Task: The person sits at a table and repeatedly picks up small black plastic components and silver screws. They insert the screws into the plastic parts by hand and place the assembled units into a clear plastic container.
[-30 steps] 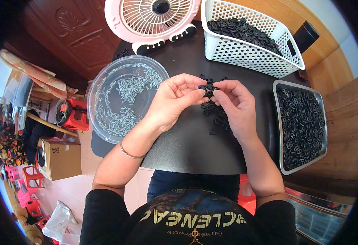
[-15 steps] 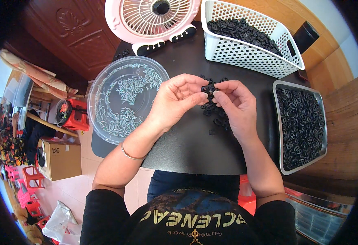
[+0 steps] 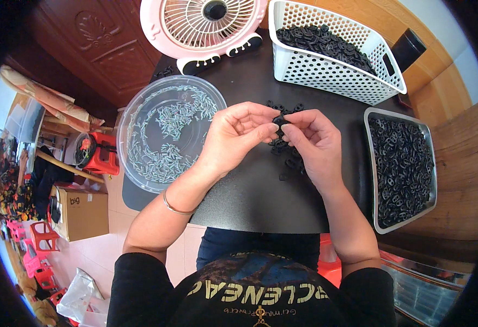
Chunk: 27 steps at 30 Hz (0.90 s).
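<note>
Between my two hands, above the dark table, is a small black plastic part (image 3: 280, 121). My left hand (image 3: 240, 129) pinches it from the left with thumb and forefinger. From the right, the thumb and forefinger of my right hand (image 3: 316, 140) grip the same part. The fingertips cover much of it, and I cannot tell whether a metal pin sits in it. Loose black parts (image 3: 293, 163) lie in a small heap on the table just behind and below the hands. Left of my left hand stands a round clear tub (image 3: 124, 143) with many small silvery pins (image 3: 174, 121).
A white perforated basket (image 3: 326, 80) of black parts stands at the back right. Another pale tray (image 3: 370, 163), full of similar parts, is at the right. A pink fan (image 3: 150, 27) stands at the back. On the floor at left are a cardboard box (image 3: 83, 215) and red stools (image 3: 104, 155).
Both hands stay close together in nearly the same place. The fingertips have shifted slightly, and the black part between them is turned a little.
</note>
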Each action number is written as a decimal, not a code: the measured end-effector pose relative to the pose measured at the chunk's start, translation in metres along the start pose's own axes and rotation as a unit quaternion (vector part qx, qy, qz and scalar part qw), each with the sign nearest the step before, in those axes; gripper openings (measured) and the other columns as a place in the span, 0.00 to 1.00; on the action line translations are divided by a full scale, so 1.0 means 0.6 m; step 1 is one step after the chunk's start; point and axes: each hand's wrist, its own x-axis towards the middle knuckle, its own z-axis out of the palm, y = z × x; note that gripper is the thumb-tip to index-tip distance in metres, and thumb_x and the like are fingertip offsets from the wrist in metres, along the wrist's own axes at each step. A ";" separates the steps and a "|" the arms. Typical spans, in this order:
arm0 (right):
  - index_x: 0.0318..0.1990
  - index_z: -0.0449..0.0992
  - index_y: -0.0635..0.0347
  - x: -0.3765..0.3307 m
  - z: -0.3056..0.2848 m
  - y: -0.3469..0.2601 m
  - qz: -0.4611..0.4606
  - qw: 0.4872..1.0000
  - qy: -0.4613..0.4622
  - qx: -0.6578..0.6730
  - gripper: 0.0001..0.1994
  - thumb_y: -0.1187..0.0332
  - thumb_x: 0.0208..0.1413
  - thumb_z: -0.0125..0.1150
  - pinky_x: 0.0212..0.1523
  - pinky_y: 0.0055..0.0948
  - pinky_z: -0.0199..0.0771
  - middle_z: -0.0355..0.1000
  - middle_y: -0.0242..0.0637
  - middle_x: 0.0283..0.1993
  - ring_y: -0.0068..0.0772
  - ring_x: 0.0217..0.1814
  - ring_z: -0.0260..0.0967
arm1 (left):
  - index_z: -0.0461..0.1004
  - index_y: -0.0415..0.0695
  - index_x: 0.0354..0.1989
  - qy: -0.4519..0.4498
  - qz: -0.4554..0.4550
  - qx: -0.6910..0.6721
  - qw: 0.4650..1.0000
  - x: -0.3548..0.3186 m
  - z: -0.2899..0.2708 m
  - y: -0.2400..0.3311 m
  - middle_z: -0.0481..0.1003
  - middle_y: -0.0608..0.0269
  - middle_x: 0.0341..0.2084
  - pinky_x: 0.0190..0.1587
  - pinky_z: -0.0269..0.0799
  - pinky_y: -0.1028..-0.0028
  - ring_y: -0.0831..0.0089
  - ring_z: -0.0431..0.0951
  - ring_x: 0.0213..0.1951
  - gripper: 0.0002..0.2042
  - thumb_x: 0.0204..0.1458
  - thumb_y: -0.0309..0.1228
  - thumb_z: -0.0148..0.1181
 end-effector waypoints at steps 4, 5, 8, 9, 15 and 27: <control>0.35 0.70 0.65 0.001 -0.001 0.002 -0.010 1.000 0.002 0.013 0.06 0.78 0.48 0.57 0.33 0.16 0.70 0.70 0.33 0.32 0.18 0.31 0.68 | 0.70 0.36 0.39 0.004 0.001 -0.007 1.000 -0.001 0.002 0.000 0.74 0.62 0.30 0.35 0.71 0.82 0.81 0.74 0.31 0.11 0.46 0.19 0.56; 0.35 0.70 0.65 0.001 -0.001 0.002 -0.007 1.000 0.001 0.016 0.06 0.78 0.48 0.56 0.33 0.16 0.70 0.70 0.33 0.32 0.18 0.32 0.68 | 0.70 0.36 0.39 0.005 0.002 -0.012 1.000 -0.001 0.004 0.001 0.74 0.62 0.29 0.35 0.71 0.82 0.81 0.74 0.31 0.11 0.46 0.19 0.56; 0.35 0.70 0.66 0.001 0.002 -0.002 0.001 1.000 0.006 0.023 0.06 0.78 0.48 0.56 0.33 0.17 0.71 0.70 0.34 0.32 0.19 0.32 0.69 | 0.70 0.36 0.39 0.015 0.007 -0.016 1.000 -0.001 0.004 0.002 0.74 0.62 0.29 0.36 0.71 0.82 0.81 0.74 0.31 0.11 0.45 0.19 0.56; 0.35 0.70 0.66 0.001 0.003 -0.003 0.004 1.000 0.008 0.025 0.06 0.78 0.48 0.55 0.34 0.17 0.71 0.70 0.34 0.32 0.19 0.32 0.69 | 0.70 0.36 0.39 0.014 0.009 -0.016 1.000 -0.001 0.003 0.001 0.74 0.62 0.29 0.35 0.71 0.82 0.81 0.74 0.31 0.11 0.45 0.19 0.56; 0.35 0.70 0.66 0.000 0.000 0.000 0.000 1.000 0.006 0.020 0.05 0.79 0.48 0.55 0.34 0.17 0.71 0.70 0.35 0.33 0.20 0.32 0.69 | 0.70 0.36 0.38 0.011 0.011 -0.002 1.000 0.000 0.001 0.000 0.74 0.62 0.27 0.33 0.71 0.83 0.81 0.74 0.30 0.10 0.46 0.19 0.56; 0.34 0.70 0.65 0.001 -0.006 -0.002 0.030 1.000 -0.006 0.003 0.06 0.77 0.47 0.57 0.31 0.16 0.71 0.71 0.35 0.31 0.18 0.29 0.68 | 0.70 0.36 0.37 0.001 0.001 0.000 1.000 -0.002 0.002 0.000 0.75 0.62 0.27 0.33 0.71 0.83 0.81 0.74 0.30 0.09 0.46 0.20 0.55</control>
